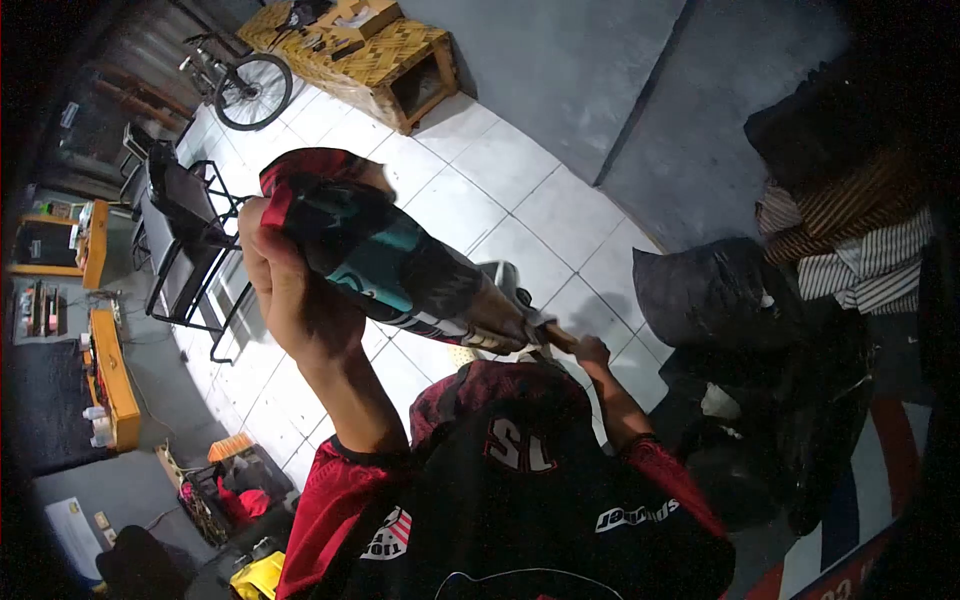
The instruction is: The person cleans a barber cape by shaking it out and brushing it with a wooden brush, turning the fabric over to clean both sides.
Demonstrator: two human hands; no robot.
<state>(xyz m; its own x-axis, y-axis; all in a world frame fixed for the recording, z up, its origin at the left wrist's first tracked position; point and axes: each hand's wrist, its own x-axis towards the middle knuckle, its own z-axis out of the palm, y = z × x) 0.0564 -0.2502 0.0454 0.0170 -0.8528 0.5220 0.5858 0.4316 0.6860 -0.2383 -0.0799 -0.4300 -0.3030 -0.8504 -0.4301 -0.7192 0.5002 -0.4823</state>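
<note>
My left hand (285, 285) is raised and closed around one end of a rolled garment (400, 265) in red, black and teal. The roll slants down to the right. My right hand (590, 350) grips its narrow far end, low and further from me. Both forearms come out of the red sleeves of a red and black jersey (510, 500) with white lettering that fills the bottom of the view. A white object behind the roll is mostly hidden.
White floor tiles (500, 170) lie beneath. A black metal rack (185, 240) stands at left, with a bicycle (245, 85) and a woven wooden cabinet (370, 60) beyond. Dark bags (720, 290) and striped clothes (850, 240) pile up at right. Orange shelves (115, 375) line the left edge.
</note>
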